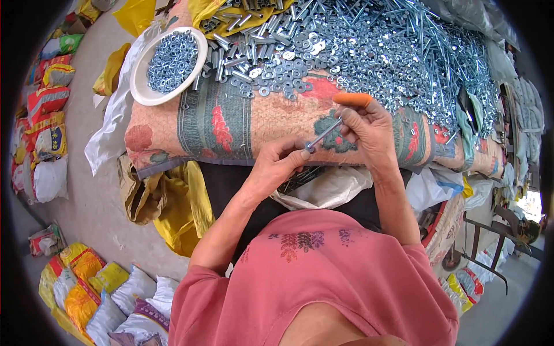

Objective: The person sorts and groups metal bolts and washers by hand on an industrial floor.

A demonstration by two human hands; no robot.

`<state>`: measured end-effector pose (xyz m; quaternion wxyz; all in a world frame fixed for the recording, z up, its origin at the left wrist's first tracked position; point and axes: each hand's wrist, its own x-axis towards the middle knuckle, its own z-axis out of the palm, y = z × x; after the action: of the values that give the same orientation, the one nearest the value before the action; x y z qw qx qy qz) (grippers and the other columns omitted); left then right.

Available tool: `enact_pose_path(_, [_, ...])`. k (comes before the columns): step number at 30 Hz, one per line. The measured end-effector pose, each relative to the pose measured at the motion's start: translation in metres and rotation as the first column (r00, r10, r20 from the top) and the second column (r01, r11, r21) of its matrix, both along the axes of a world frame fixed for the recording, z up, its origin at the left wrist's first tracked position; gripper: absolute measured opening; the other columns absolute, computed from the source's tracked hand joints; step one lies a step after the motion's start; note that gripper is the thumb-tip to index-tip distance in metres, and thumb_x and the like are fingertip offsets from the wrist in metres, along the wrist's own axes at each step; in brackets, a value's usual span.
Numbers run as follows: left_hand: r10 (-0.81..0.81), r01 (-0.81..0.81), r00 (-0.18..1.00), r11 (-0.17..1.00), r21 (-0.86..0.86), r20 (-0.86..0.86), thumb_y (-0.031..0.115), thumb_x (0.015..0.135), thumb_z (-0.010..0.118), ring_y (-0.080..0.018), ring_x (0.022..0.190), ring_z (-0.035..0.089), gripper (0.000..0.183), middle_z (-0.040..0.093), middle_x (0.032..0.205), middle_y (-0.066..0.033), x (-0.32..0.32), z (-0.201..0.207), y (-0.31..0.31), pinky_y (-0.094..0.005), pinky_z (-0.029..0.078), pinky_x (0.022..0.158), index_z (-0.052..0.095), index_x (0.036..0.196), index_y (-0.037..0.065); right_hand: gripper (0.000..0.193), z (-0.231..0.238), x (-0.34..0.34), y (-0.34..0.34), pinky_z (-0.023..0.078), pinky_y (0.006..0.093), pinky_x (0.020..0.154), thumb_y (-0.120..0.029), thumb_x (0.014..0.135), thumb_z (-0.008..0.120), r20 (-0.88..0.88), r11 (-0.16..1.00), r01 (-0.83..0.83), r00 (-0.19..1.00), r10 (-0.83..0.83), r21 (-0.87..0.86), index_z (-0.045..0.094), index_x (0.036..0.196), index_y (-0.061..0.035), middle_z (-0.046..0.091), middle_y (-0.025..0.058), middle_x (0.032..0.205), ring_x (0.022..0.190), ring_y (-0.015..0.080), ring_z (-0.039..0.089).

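Note:
A long thin metal bolt (325, 134) slants between my two hands, above the near edge of the cloth-covered table. My right hand (372, 132) pinches its upper end; an orange finger sleeve (352, 100) covers the index finger, which sticks out to the left. At the lower end, my left hand (281, 164) closes thumb and fingers around a small washer or nut (310, 147) on the bolt; which of the two it is, I cannot tell. Beyond my hands lie heaps of loose flat washers (283, 78), small nuts (369, 69) and long bolts (456, 57).
A white bowl (140, 81) of small metal rings stands at the table's left end. Metal sleeves (231, 60) spill from a yellow bag behind. Below the patterned cloth (277, 124), a white sack (326, 193) lies open at my lap. Filled sacks (109, 288) line the floor on the left.

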<state>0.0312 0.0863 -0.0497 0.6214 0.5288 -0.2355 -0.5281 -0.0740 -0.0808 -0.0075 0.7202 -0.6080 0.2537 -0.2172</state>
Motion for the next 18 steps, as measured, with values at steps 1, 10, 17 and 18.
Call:
enact_pose_path(1, [-0.004,0.004,1.0,1.0,-0.003,0.001,0.016,0.087,0.057,-0.0009,0.044,0.033,0.015,0.049,0.063,0.0017,0.001,0.0,0.002,-0.0162,0.021,0.038,0.06,0.096,0.004,0.021,0.001,0.0,0.003,0.039,0.0139,0.046,-0.006,0.084,0.06,-0.039,0.996,0.009,0.999,-0.013,-0.09,0.06,0.104,-0.001,0.063,0.0042,0.082,0.058,0.0034,0.053])
enact_pose_path(10, [-0.084,0.08,0.934,0.996,-0.028,-0.348,0.019,0.085,0.06,-0.0007,0.043,0.034,0.014,0.051,0.061,0.0012,0.001,-0.009,0.01,-0.0163,0.022,0.037,0.057,0.087,0.006,0.02,-0.008,-0.009,0.031,0.047,0.0157,0.057,-0.01,0.09,0.051,0.066,0.99,0.04,0.997,-0.031,-0.133,0.057,0.107,-0.0004,0.062,0.0044,0.082,0.063,0.005,0.056])
enact_pose_path(17, [-0.107,0.086,0.946,0.993,-0.083,-0.307,0.016,0.084,0.061,-0.0022,0.041,0.031,0.014,0.051,0.06,-0.0025,0.008,-0.011,0.005,-0.0176,0.019,0.036,0.057,0.089,0.004,0.027,-0.016,-0.009,0.024,0.043,0.0157,0.046,-0.025,0.092,0.048,0.135,0.974,-0.074,0.99,0.045,0.215,0.059,0.099,-0.0004,0.063,0.0071,0.082,0.059,0.0073,0.057])
enact_pose_path(18, [-0.129,0.097,0.923,0.99,-0.105,-0.362,0.016,0.084,0.061,-0.0023,0.041,0.032,0.015,0.051,0.06,-0.0027,0.01,-0.01,0.003,-0.0176,0.02,0.036,0.057,0.089,0.003,0.028,-0.017,-0.008,0.024,0.043,0.0153,0.045,-0.026,0.092,0.048,0.118,0.995,-0.035,0.993,0.023,0.096,0.059,0.098,-0.0002,0.062,0.007,0.082,0.058,0.0073,0.057])
